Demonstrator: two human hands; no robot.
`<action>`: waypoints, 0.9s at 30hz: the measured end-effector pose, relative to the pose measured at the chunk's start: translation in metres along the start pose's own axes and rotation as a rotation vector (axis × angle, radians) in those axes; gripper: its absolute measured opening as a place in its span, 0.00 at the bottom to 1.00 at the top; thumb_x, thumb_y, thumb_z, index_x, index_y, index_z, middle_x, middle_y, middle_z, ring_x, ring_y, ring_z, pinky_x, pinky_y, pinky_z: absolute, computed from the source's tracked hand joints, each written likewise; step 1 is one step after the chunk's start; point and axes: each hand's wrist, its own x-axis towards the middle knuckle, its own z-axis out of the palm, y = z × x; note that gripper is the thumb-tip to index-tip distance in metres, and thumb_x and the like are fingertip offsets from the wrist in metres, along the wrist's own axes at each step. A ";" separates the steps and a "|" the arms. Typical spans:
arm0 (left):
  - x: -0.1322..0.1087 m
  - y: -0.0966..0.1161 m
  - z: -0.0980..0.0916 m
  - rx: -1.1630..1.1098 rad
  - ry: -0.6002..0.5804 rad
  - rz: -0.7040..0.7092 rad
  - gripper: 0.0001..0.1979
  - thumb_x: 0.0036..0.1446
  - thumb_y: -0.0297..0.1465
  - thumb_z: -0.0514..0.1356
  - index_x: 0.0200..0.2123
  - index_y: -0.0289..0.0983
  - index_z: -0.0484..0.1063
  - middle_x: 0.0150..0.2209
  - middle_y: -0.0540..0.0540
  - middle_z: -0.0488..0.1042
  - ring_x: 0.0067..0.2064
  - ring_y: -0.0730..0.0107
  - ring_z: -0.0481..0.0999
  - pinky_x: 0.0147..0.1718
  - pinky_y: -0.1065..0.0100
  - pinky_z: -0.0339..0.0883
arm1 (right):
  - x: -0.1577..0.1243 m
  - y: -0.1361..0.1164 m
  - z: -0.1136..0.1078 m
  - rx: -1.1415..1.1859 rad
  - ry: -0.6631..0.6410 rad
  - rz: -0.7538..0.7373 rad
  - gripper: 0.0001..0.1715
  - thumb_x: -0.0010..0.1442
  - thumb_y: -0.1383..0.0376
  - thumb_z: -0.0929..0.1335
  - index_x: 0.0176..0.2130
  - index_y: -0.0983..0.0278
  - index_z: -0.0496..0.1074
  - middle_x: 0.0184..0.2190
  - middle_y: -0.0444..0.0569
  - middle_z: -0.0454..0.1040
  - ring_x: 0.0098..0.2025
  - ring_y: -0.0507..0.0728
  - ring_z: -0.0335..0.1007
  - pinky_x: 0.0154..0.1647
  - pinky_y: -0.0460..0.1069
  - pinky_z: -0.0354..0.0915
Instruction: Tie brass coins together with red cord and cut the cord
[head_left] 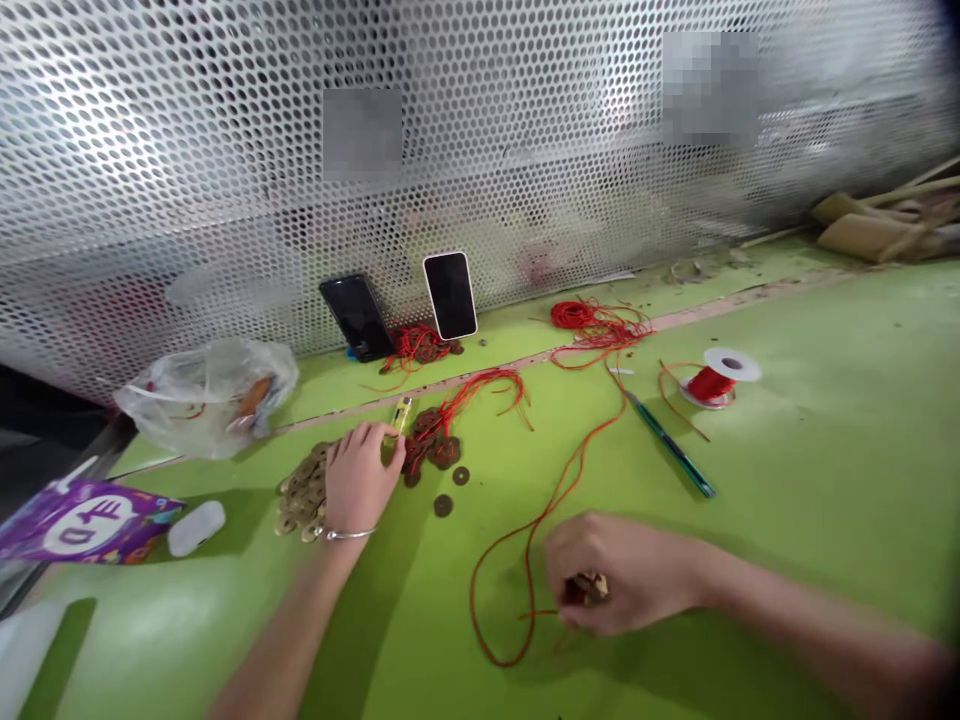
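My left hand (361,478), wearing a silver bracelet (351,534), reaches over the table with thumb and forefinger at the lower end of a yellow lighter (403,412). A heap of brass-coloured coins (301,495) lies beside and partly under this hand. Just right of the lighter sit darker holed coins (427,440) tied with red cords (487,382). My right hand (611,575) is closed around several coins (586,588), partly hidden by the fingers. A long red cord (474,600) loops on the table beside this hand; its end passes near the fingertips.
Two loose coins (443,505) lie mid-table. A green pen-like tool (675,448) and a red thread spool (721,378) are at right. Behind stand a black phone (356,318), a white-edged phone (451,296) and red cord (574,315). A plastic bag (217,395) and purple packet (90,522) are left.
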 end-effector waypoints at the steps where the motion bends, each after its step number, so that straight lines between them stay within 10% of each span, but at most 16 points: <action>1: 0.000 0.000 0.001 0.013 0.006 -0.008 0.11 0.59 0.35 0.52 0.35 0.37 0.71 0.37 0.39 0.76 0.40 0.49 0.74 0.41 0.53 0.63 | 0.000 0.001 0.002 -0.041 -0.003 -0.017 0.05 0.54 0.70 0.66 0.29 0.63 0.72 0.26 0.45 0.72 0.29 0.50 0.64 0.31 0.44 0.59; 18: 0.004 -0.002 -0.008 -0.193 0.184 -0.179 0.11 0.54 0.34 0.53 0.33 0.39 0.74 0.32 0.40 0.78 0.35 0.53 0.74 0.38 0.58 0.65 | 0.008 0.012 0.014 -0.114 0.350 -0.046 0.12 0.56 0.70 0.65 0.42 0.63 0.71 0.35 0.50 0.74 0.35 0.54 0.69 0.40 0.49 0.65; 27: -0.064 0.134 -0.033 -0.682 0.111 -0.149 0.21 0.59 0.47 0.52 0.40 0.36 0.73 0.31 0.44 0.79 0.29 0.66 0.77 0.27 0.69 0.70 | 0.017 0.009 0.012 0.546 0.693 0.025 0.23 0.61 0.54 0.64 0.53 0.62 0.65 0.50 0.55 0.69 0.47 0.57 0.68 0.42 0.50 0.68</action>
